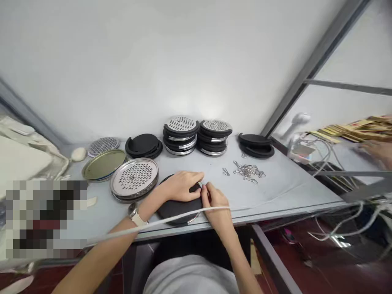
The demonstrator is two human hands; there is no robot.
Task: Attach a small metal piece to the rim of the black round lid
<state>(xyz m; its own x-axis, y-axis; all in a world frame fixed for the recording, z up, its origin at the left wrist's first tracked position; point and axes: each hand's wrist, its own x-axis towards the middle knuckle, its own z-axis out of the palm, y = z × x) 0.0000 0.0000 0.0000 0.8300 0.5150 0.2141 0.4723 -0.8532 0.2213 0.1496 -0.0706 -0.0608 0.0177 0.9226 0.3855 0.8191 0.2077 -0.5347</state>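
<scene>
A round black disc (174,209) with a metal rim lies near the front edge of the grey table (284,183). My left hand (180,185) presses down on its top, fingers curled over the far right edge. My right hand (216,202) pinches something small at the disc's right edge; what it holds is too small to make out. A watch sits on my left wrist. A white cable (153,223) runs across in front of both arms.
Perforated metal trays (134,177), a brass-coloured lid (103,164) and a mesh disc (103,145) lie left. Black discs (143,145) and two stacks of assembled discs (180,134) stand at the back. Small metal clips (248,170) lie right. Another person's hand (378,152) is far right.
</scene>
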